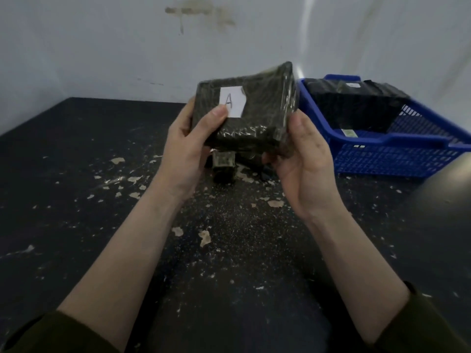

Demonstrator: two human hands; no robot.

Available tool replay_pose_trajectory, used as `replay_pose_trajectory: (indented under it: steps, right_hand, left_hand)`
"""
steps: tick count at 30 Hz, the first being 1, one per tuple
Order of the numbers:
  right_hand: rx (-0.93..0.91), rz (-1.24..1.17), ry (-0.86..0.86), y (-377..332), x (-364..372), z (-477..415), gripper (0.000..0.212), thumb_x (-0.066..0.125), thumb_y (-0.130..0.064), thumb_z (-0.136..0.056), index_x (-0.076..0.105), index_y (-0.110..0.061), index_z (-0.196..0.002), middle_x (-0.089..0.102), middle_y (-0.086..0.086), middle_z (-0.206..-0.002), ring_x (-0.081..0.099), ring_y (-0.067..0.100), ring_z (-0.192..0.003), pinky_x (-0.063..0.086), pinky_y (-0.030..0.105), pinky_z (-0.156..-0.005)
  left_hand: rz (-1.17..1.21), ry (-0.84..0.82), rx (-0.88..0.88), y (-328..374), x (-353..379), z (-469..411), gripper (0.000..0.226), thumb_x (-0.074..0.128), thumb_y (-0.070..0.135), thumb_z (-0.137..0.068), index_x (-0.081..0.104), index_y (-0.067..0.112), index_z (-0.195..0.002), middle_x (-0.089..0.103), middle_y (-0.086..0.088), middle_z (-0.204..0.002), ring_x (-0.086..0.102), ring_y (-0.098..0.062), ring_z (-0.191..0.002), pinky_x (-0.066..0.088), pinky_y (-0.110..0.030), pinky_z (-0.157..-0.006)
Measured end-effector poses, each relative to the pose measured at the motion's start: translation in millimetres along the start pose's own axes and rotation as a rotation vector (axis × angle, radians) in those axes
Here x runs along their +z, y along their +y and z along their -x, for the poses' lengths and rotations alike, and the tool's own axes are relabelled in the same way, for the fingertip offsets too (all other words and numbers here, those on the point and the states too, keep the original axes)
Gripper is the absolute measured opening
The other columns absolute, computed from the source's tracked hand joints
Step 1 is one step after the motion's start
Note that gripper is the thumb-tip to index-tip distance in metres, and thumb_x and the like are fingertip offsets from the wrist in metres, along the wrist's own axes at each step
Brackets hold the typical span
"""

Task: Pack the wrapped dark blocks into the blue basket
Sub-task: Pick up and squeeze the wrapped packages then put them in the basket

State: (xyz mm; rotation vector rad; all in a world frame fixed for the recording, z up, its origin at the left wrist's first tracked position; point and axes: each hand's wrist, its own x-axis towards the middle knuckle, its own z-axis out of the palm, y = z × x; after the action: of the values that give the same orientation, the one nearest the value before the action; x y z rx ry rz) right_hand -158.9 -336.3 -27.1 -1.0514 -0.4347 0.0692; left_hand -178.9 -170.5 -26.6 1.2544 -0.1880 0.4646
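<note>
Over the flaked black table (76, 161), left hand (183, 151) and right hand (303, 169) grip a block (265, 110) by its sides. I'd carry it right, level, then lower it into the basket (382, 159).

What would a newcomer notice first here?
The wrapped dark block with a white label marked A, held up in the middle by the left hand and right hand. To the right stands the blue basket, already holding more blocks, on a dark table strewn with pale flakes.
</note>
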Motion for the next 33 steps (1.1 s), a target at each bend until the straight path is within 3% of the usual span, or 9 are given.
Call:
replay_pose_trajectory:
  steps: [2,5,8,10,15,21,27,31,33]
  right_hand:
    - [-0.005,-0.01,-0.003,1,-3,0,0.046,0.064,-0.023,-0.09,0.053,-0.005,-0.131,0.066,0.006,-0.116,0.068,0.013,-0.098,0.055,0.025,-0.078]
    - [-0.094,0.155,0.084,2,-2,1,0.058,0.075,-0.02,-0.079,0.051,-0.012,-0.131,0.066,0.006,-0.121,0.068,0.018,-0.108,0.057,0.037,-0.09]
    - [-0.192,0.281,0.124,6,1,2,0.059,0.08,-0.024,-0.077,0.052,-0.014,-0.128,0.065,0.007,-0.122,0.068,0.019,-0.11,0.057,0.042,-0.093]
    - [-0.226,0.258,0.083,6,3,4,0.05,0.077,-0.024,-0.079,0.055,-0.013,-0.123,0.067,0.004,-0.115,0.068,0.016,-0.104,0.057,0.034,-0.087]
    - [-0.209,0.168,-0.006,6,4,4,0.043,0.065,-0.032,-0.08,0.061,-0.02,-0.121,0.068,-0.001,-0.109,0.066,0.016,-0.103,0.053,0.029,-0.085]
    - [-0.177,0.261,-0.041,7,5,2,0.057,0.065,-0.02,-0.083,0.05,-0.009,-0.137,0.067,-0.001,-0.113,0.067,0.014,-0.105,0.053,0.027,-0.086]
    - [-0.214,0.339,-0.009,8,2,2,0.041,0.057,-0.011,-0.087,0.053,-0.007,-0.128,0.063,0.001,-0.104,0.064,0.006,-0.092,0.053,0.021,-0.077]
    - [-0.219,0.351,-0.034,8,3,3,0.046,0.065,-0.023,-0.082,0.054,-0.015,-0.126,0.064,0.004,-0.112,0.065,0.012,-0.099,0.054,0.029,-0.084]
    - [-0.199,0.309,-0.029,9,2,2,0.046,0.066,-0.032,-0.077,0.055,-0.018,-0.12,0.064,0.005,-0.111,0.065,0.019,-0.102,0.055,0.036,-0.088]
  left_hand:
    - [-0.112,0.061,0.074,2,3,1,0.049,0.074,0.026,-0.08,0.058,0.02,-0.127,0.068,0.002,-0.112,0.066,-0.011,-0.103,0.052,-0.025,-0.086]
    - [-0.297,0.121,0.129,3,8,6,0.063,0.072,0.032,-0.082,0.048,0.024,-0.139,0.062,-0.003,-0.113,0.066,-0.008,-0.098,0.053,-0.018,-0.079]
    - [-0.242,0.001,0.021,4,6,6,0.08,0.074,0.05,-0.073,0.041,0.032,-0.144,0.056,-0.011,-0.128,0.066,-0.015,-0.108,0.056,-0.026,-0.081]
    - [-0.241,-0.097,-0.059,3,5,7,0.088,0.075,0.056,-0.063,0.046,0.03,-0.142,0.056,-0.012,-0.132,0.064,-0.022,-0.113,0.055,-0.035,-0.088]
    - [-0.188,-0.056,-0.089,-1,14,12,0.044,0.079,0.031,-0.061,0.065,0.024,-0.103,0.074,0.003,-0.1,0.071,-0.017,-0.095,0.054,-0.028,-0.081]
    - [-0.278,-0.02,-0.025,-3,15,13,0.066,0.077,0.039,-0.065,0.061,0.013,-0.124,0.06,-0.015,-0.128,0.065,-0.024,-0.112,0.054,-0.036,-0.092]
    - [-0.229,-0.046,-0.062,-4,17,15,0.052,0.07,0.044,-0.068,0.064,0.021,-0.115,0.056,-0.018,-0.13,0.063,-0.025,-0.113,0.053,-0.037,-0.092]
    - [-0.215,-0.008,-0.042,-4,21,14,0.036,0.068,0.027,-0.075,0.064,0.018,-0.11,0.064,-0.013,-0.118,0.067,-0.016,-0.099,0.052,-0.023,-0.078]
    - [-0.258,-0.007,-0.033,-5,20,14,0.047,0.069,0.031,-0.074,0.063,0.014,-0.118,0.061,-0.016,-0.123,0.066,-0.018,-0.103,0.054,-0.025,-0.08]
